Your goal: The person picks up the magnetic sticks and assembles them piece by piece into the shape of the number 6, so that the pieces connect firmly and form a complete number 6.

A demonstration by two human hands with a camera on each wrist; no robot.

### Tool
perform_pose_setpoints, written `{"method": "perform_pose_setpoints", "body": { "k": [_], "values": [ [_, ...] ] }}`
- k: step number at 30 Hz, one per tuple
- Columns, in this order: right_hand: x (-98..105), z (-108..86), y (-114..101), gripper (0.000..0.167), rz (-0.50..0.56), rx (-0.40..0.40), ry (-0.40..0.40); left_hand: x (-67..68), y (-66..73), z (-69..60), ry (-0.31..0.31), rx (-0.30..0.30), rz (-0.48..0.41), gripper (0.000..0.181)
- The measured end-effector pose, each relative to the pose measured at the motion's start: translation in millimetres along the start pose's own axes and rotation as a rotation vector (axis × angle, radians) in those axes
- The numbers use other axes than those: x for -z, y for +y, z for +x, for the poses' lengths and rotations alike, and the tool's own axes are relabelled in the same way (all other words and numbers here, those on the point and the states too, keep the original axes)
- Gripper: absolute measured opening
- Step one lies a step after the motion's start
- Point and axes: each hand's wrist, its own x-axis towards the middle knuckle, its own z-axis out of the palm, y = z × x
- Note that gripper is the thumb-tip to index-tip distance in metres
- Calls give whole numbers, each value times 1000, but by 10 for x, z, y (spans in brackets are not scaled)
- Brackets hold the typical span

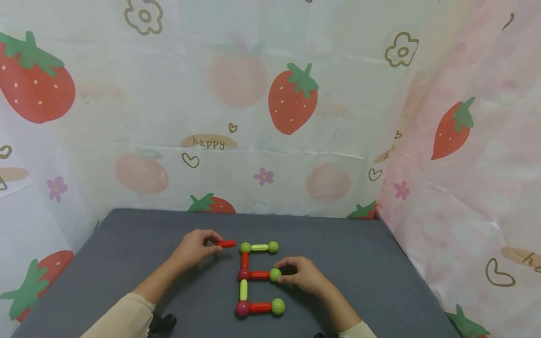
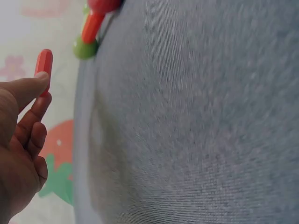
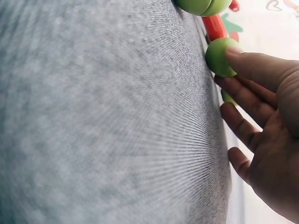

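My left hand point(image 1: 198, 247) pinches a loose red rod point(image 1: 227, 244) between thumb and fingertips, a short gap left of the upper green ball point(image 1: 245, 248). In the left wrist view the red rod point(image 2: 44, 65) points away from the thumb. My right hand point(image 1: 303, 274) pinches the green ball point(image 1: 275, 274) at the right end of the middle red rod point(image 1: 259, 275). Rods and balls form an E-like figure lying on the dark table. Its spine has a red rod point(image 1: 244, 260), a dark red ball point(image 1: 243, 274), a yellow-green rod point(image 1: 243, 290) and a dark red ball point(image 1: 242, 309).
A yellow-green rod point(image 1: 259, 247) with a green ball point(image 1: 273, 247) makes the top arm. The bottom arm is a red rod point(image 1: 260, 307) with a green ball point(image 1: 278, 306). A strawberry-printed curtain point(image 1: 236, 178) hangs behind the dark grey table point(image 1: 338, 244).
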Motion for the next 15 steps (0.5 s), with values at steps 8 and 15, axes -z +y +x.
{"method": "perform_pose_setpoints", "body": {
  "k": [8,15],
  "values": [
    [7,-12,-5,31,8,-7,-2,-77,340,-155,-60,-44,-33,13],
    [0,-7,-10,31,-5,9,9,-229,520,-237,-135,-130,-72,14]
  ]
}}
